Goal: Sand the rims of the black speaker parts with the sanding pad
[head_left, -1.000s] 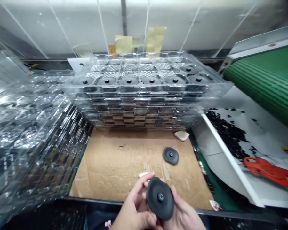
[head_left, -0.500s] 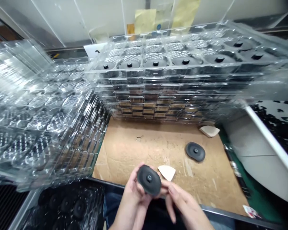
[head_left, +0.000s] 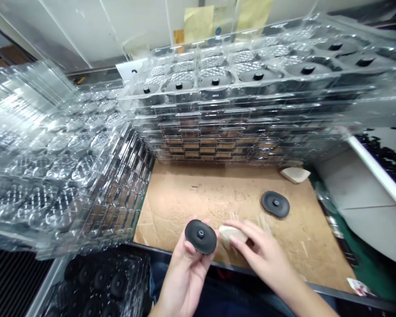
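My left hand [head_left: 193, 268] grips an oval black part [head_left: 201, 237] by its edges, its small central post facing up. Close to its right, my right hand [head_left: 257, 244] has thumb and fingers closed around a cream wedge-shaped pad [head_left: 230, 232], partly covered by the fingers. A second oval black part [head_left: 276, 203] lies on the cardboard [head_left: 174, 193], post up, beyond the right hand. Farther back on the board rests another cream wedge-shaped pad [head_left: 295, 175].
Stacked clear plastic trays [head_left: 214, 127] stand behind the cardboard, black parts in the top front row. More clear trays [head_left: 53, 176] rise at left. A tray of black parts [head_left: 95, 281] sits lower left. A white bin [head_left: 366, 176] with small black pieces stands right.
My right hand has left the black part and taken hold of the nearer cream pad. My left hand keeps the black part, now tilted differently. The camera view has shifted slightly.
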A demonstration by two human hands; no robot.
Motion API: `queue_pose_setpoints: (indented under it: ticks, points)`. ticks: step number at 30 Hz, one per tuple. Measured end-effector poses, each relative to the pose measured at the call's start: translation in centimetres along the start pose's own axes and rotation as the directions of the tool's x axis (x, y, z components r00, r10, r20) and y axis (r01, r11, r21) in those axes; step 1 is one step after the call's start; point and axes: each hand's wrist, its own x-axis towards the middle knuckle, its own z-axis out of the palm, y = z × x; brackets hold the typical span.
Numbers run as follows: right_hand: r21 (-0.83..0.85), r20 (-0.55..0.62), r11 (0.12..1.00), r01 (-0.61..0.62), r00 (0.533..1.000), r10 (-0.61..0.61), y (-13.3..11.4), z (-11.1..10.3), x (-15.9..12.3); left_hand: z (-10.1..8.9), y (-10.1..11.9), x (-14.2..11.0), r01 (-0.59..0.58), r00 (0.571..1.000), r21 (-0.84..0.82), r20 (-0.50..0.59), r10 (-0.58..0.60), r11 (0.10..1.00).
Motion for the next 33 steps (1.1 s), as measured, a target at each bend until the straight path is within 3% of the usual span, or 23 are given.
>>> queue_pose_setpoints:
  ticks: [2, 4, 6, 8, 9, 11, 13, 14, 16, 18, 20, 23, 25, 27, 30, 33]
  points:
    - [0.033, -0.051, 0.997, 0.068, 0.997, -0.066, -3.0, -1.2, 0.8, 0.5, -0.3, -0.2, -0.017, 1.000, 0.061, 0.019, 0.015, 0.998]
    - [0.031, -0.098, 0.970, 0.242, 0.966, -0.238, -5.6, -2.0, 1.0, 0.9, -0.5, -0.4, -0.001, 0.999, 0.115, 0.043, -0.004, 0.993]
    - [0.016, -0.026, 0.947, 0.321, 0.947, -0.321, -7.3, -2.5, 1.0, 1.3, -0.6, -0.7, 0.016, 0.999, 0.160, 0.042, -0.023, 0.987]
    - [-0.003, 0.096, 0.954, 0.300, 0.950, -0.299, -8.1, -2.7, 0.9, 1.7, -0.6, -0.9, 0.005, 1.000, 0.189, 0.013, -0.008, 0.982]
    - [-0.019, 0.110, 0.959, 0.283, 0.954, -0.280, -8.2, -2.8, 1.0, 1.9, -0.6, -1.0, 0.004, 1.000, 0.200, 0.008, -0.006, 0.980]
    - [-0.068, 0.014, 0.957, 0.281, 0.960, -0.281, -8.1, -2.7, 1.0, 2.2, -0.6, -1.3, 0.042, 0.998, 0.208, 0.032, -0.050, 0.977]
    - [-0.084, -0.123, 0.940, 0.332, 0.932, -0.340, -7.8, -2.5, 0.8, 2.5, -0.5, -1.4, 0.071, 0.995, 0.215, 0.046, -0.083, 0.974]
    - [-0.072, -0.137, 0.929, 0.362, 0.919, -0.369, -7.7, -2.5, 0.6, 2.6, -0.4, -1.5, 0.072, 0.995, 0.223, 0.048, -0.085, 0.972]
    - [-0.026, -0.052, 0.926, 0.376, 0.925, -0.377, -7.5, -2.6, 0.1, 2.7, -0.2, -1.5, 0.053, 0.997, 0.240, 0.034, -0.063, 0.969]
    - [-0.017, 0.045, 0.948, 0.316, 0.948, -0.315, -7.5, -2.9, -0.2, 2.8, -0.2, -1.5, 0.050, 0.998, 0.252, 0.035, -0.061, 0.966]
    - [-0.059, -0.025, 0.955, 0.291, 0.956, -0.293, -7.6, -3.0, -0.1, 3.1, -0.4, -1.5, 0.077, 0.993, 0.246, 0.064, -0.095, 0.966]
    - [-0.078, -0.126, 0.923, 0.377, 0.915, -0.385, -7.6, -3.3, 0.0, 3.5, -0.5, -1.7, 0.104, 0.987, 0.245, 0.092, -0.130, 0.964]
    - [-0.044, -0.014, 0.915, 0.401, 0.915, -0.402, -7.3, -3.9, -0.5, 3.5, -0.3, -1.8, 0.097, 0.989, 0.244, 0.089, -0.122, 0.965]
    - [-0.065, 0.089, 0.939, 0.336, 0.940, -0.330, -6.8, -4.7, -1.1, 3.2, -0.2, -1.8, 0.104, 0.987, 0.230, 0.099, -0.129, 0.968]
    - [-0.241, 0.023, 0.937, 0.252, 0.967, -0.254, -6.5, -5.7, -1.3, 2.8, -0.5, -1.6, 0.154, 0.976, 0.184, 0.127, -0.179, 0.971]
    - [-0.266, 0.023, 0.860, 0.435, 0.895, -0.446, -6.8, -6.1, 0.0, 2.9, -0.7, -1.9, 0.209, 0.966, 0.193, 0.114, -0.234, 0.959]
